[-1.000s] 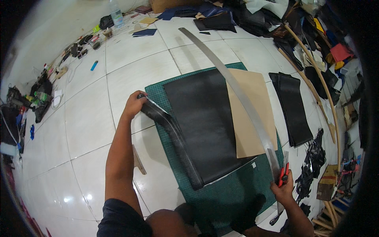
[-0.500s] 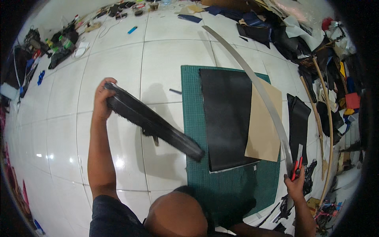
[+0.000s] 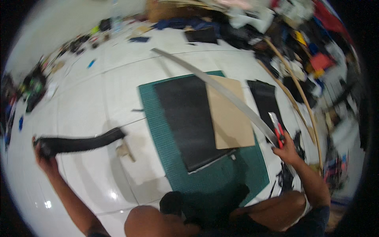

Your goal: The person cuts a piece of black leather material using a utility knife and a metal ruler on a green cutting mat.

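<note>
My left hand, far out to the left, is closed around one end of a long folded piece of black leather-like material, lifted over the floor. My right hand grips a red utility knife with its blade out, together with one end of a long metal ruler. The ruler slants away across a tan sheet and past the far edge of the green cutting mat. On the mat lies a large black sheet, with the tan sheet beside it.
A narrow black piece lies right of the mat. Two wooden sticks lean along a heap of fabric scraps. A small brown object with a handle rests on the white tiled floor. My bent legs are at the lower edge.
My left hand has swung the black folded piece left and down, away from the mat. My right hand still holds the knife and ruler. The whole view has turned and shifted.
</note>
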`<action>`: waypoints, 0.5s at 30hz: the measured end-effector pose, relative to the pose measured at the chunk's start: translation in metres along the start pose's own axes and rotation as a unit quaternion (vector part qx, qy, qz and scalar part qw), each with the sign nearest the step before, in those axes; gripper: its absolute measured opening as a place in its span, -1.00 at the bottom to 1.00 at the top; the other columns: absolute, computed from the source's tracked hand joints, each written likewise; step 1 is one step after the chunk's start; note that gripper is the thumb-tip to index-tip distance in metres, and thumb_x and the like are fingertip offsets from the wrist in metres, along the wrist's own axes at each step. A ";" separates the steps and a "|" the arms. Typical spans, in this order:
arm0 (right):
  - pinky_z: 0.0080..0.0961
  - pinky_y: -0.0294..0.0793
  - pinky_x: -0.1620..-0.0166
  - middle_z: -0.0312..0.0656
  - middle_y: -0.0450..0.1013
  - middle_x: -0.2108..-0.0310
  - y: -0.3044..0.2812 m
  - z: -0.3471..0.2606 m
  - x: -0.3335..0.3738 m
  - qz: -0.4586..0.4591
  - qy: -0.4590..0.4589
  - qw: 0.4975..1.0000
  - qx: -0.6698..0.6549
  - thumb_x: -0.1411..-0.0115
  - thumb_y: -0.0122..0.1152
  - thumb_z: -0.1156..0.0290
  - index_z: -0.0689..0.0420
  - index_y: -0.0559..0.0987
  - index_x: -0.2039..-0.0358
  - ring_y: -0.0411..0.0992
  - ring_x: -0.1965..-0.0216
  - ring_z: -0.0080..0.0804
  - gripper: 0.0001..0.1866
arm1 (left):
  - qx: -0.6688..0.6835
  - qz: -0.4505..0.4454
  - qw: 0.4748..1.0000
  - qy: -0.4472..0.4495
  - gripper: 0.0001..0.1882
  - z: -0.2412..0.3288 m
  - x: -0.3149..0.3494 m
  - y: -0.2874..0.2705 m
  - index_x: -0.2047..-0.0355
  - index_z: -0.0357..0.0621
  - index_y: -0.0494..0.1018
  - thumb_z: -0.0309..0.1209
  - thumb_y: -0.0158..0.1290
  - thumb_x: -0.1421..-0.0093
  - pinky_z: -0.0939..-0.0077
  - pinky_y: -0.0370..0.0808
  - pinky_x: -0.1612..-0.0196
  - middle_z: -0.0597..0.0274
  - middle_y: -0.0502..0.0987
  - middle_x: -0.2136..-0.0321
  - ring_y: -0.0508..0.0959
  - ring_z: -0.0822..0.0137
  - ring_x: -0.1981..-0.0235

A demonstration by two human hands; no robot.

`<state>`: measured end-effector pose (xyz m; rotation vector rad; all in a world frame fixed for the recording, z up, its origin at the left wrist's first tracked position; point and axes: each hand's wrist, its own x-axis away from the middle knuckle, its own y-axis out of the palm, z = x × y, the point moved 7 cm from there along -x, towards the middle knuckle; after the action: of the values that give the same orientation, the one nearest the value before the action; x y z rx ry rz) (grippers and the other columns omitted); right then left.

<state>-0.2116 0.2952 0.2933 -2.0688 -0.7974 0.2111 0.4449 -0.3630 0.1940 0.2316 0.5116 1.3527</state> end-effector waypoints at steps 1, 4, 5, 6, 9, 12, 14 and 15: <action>-0.44 0.42 0.10 -0.13 0.38 0.23 -0.008 0.005 0.003 0.024 0.019 0.999 0.033 0.07 0.38 0.45 0.24 0.29 -0.03 0.36 0.17 -0.44 -0.35 | 0.019 -0.013 1.000 0.004 -0.41 0.009 -0.004 0.000 -0.30 -0.13 0.20 -0.37 0.02 -0.26 0.35 0.46 -0.09 0.13 0.53 0.09 0.54 0.28 0.06; -0.45 0.41 0.19 -0.09 0.36 0.32 -0.022 0.034 0.016 0.068 0.013 0.995 0.078 0.07 0.39 0.38 0.21 0.33 0.13 0.35 0.26 -0.43 -0.47 | 0.005 -0.017 1.000 0.020 -0.40 0.039 -0.013 0.026 -0.31 -0.14 0.18 -0.34 0.02 -0.28 0.32 0.36 -0.18 0.12 0.47 0.00 0.47 0.27 -0.03; -0.45 0.41 0.20 -0.10 0.37 0.33 -0.021 0.048 0.022 0.070 0.040 0.995 0.057 0.07 0.39 0.39 0.20 0.32 0.18 0.36 0.27 -0.44 -0.50 | -0.013 -0.022 0.999 0.031 -0.41 0.054 -0.016 0.047 -0.31 -0.14 0.18 -0.34 0.02 -0.29 0.32 0.35 -0.18 0.12 0.47 -0.01 0.46 0.27 -0.04; -0.45 0.40 0.21 -0.12 0.37 0.35 -0.021 0.063 0.030 0.070 0.062 0.995 0.035 0.08 0.38 0.39 0.19 0.31 0.22 0.36 0.28 -0.46 -0.53 | -0.032 -0.023 0.998 0.044 -0.41 0.067 -0.015 0.067 -0.31 -0.14 0.19 -0.34 0.02 -0.29 0.32 0.34 -0.18 0.13 0.46 -0.01 0.46 0.27 -0.04; -0.43 0.41 0.27 -0.17 0.37 0.44 -0.019 0.120 0.060 0.132 0.083 0.988 -0.009 0.08 0.37 0.41 0.18 0.32 0.23 0.35 0.39 -0.46 -0.55 | -0.046 -0.020 0.998 0.046 -0.42 0.091 -0.019 0.132 -0.30 -0.11 0.21 -0.33 0.02 -0.29 0.35 0.34 -0.18 0.12 0.44 -0.05 0.44 0.28 -0.06; -0.41 0.41 0.30 -0.19 0.37 0.48 0.000 0.167 0.074 0.161 0.105 0.981 -0.037 0.09 0.34 0.42 0.17 0.36 0.23 0.36 0.44 -0.43 -0.58 | -0.050 -0.006 0.996 0.070 -0.46 0.131 -0.025 0.182 -0.27 -0.17 0.26 -0.24 -0.05 -0.33 0.29 0.31 -0.23 0.06 0.36 -0.19 0.38 0.23 -0.17; -0.40 0.41 0.30 -0.18 0.38 0.47 0.013 0.201 0.077 0.172 0.124 0.977 -0.034 0.10 0.33 0.41 0.17 0.37 0.23 0.38 0.42 -0.41 -0.57 | -0.134 0.041 0.984 0.114 -0.50 0.156 -0.003 0.242 -0.24 -0.21 0.28 -0.25 -0.08 -0.35 0.26 0.27 -0.27 0.07 0.31 -0.23 0.33 0.19 -0.22; -0.37 0.42 0.28 -0.14 0.39 0.47 0.020 0.217 0.077 0.191 0.116 0.973 -0.062 0.12 0.34 0.38 0.16 0.37 0.22 0.39 0.41 -0.37 -0.55 | -0.039 0.045 0.997 0.041 -0.53 0.154 -0.019 0.243 -0.22 -0.22 0.29 -0.32 -0.09 -0.35 0.23 0.23 -0.31 0.06 0.26 -0.27 0.30 0.15 -0.25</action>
<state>-0.2344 0.4824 0.1587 -2.3022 -0.2726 0.1283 0.3052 -0.3094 0.4405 0.1376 0.5212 1.4705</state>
